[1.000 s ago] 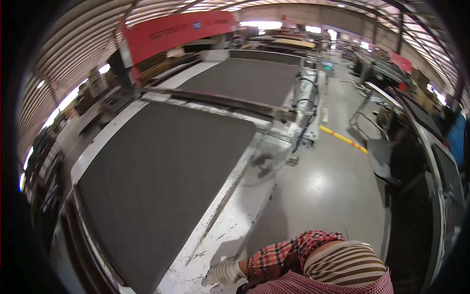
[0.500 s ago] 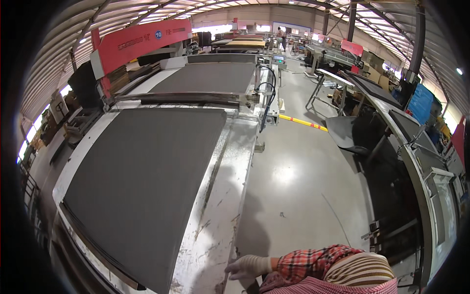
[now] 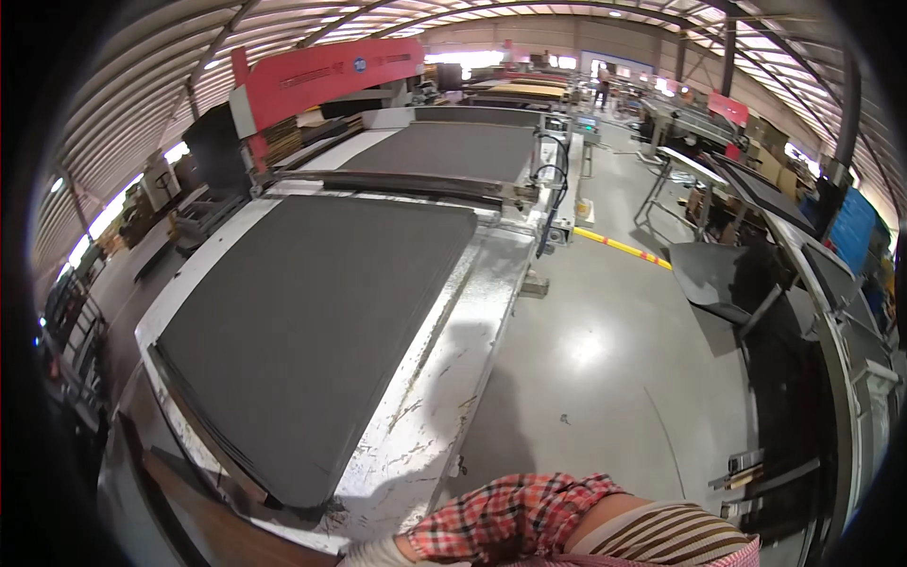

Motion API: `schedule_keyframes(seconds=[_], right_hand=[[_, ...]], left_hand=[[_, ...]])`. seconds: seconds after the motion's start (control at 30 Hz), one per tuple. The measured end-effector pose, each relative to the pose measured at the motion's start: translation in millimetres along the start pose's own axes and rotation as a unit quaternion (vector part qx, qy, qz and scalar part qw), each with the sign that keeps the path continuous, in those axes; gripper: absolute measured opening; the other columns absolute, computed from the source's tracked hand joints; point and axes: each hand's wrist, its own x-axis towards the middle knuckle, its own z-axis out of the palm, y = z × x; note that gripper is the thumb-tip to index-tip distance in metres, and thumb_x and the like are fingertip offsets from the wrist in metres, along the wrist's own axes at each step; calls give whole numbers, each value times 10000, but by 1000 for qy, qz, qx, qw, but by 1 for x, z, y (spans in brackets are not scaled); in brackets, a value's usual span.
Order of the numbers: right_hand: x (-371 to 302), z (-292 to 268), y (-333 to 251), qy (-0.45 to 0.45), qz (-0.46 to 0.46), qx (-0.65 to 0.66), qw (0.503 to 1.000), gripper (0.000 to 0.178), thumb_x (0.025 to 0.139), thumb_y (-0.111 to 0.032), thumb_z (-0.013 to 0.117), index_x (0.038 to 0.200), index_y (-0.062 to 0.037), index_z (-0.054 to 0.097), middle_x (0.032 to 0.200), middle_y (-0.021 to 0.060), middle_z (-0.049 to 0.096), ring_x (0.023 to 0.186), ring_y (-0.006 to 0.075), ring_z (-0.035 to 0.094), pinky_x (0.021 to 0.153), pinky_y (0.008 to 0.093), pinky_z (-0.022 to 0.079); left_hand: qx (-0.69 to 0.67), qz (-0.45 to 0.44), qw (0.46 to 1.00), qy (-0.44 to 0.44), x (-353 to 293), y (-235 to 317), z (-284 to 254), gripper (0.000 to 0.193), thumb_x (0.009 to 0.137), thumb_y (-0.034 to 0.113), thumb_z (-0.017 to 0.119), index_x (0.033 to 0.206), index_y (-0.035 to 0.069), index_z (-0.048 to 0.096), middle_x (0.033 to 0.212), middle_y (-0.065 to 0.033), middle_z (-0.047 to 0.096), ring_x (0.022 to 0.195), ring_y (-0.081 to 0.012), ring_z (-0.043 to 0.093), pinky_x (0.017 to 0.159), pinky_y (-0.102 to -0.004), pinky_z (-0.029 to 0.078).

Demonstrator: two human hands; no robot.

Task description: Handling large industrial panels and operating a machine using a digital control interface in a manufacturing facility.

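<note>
My right hand [image 3: 374,552], in a pale glove, is at the lower edge of the picture, by the near corner of a metal machine table [image 3: 416,437]. Its forearm, in a red and black checked sleeve [image 3: 510,515], reaches leftward across my front. The fingers are cut off, so what they touch or hold cannot be seen. My left hand is out of view. Beyond the hand, dark grey sheet material [image 3: 312,331] lies on the table, its near edge showing several layers.
A dark crossbar [image 3: 397,187] spans the table, under a red machine frame [image 3: 331,76]. A yellow and red bar [image 3: 619,248] juts over the floor on the right. Farther right stands another long bench [image 3: 831,331]. Brown boards [image 3: 227,515] lie at the near left.
My gloved hand has moved left and down, toward the table's near corner, and its fingers have left the picture. The whole scene has shifted rightward in view.
</note>
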Motion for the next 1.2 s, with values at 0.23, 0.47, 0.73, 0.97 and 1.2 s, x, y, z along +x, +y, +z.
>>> schedule_keyframes(seconds=[0.23,0.47,0.73,0.97,1.2], right_hand=[[-238,-101,-45,-15,95,-284,954,587,813,-399,645,1181,20,460,803,96,596,655,118,575,570,263,490],[-417,-211,26,140,235,-563,780,620,721,-487,700,1109,-35,530,920,180,631,883,331,614,780,390,472],[-347,-263,-18,281,-71,-510,810,645,735,-362,731,1213,-5,488,906,159,640,862,278,603,813,338,465],[-384,-338,-182,366,-304,-154,866,635,701,-124,774,1238,28,471,1095,74,581,1006,152,531,906,287,425],[-410,-505,-386,571,-265,-564,535,504,653,-269,794,974,46,568,867,216,633,808,289,620,756,360,475]], left_hand=[[-273,-65,943,-179,117,-36,-24,771,780,597,564,1317,64,414,1352,-87,427,1227,-291,402,1032,-436,311],[-262,28,961,-80,63,-144,122,679,783,659,522,1211,132,499,1190,-68,533,1079,-253,503,956,-431,399],[-171,-91,942,-275,93,-156,346,704,741,527,672,1270,116,456,1213,-77,534,1114,-267,503,977,-446,393],[110,24,926,-360,195,-215,424,692,814,450,639,1313,26,414,1205,-59,555,1092,-159,514,975,-284,360],[192,56,940,-277,246,-221,437,463,871,250,601,1240,-8,493,1137,-93,589,1056,-176,542,955,-310,395]])
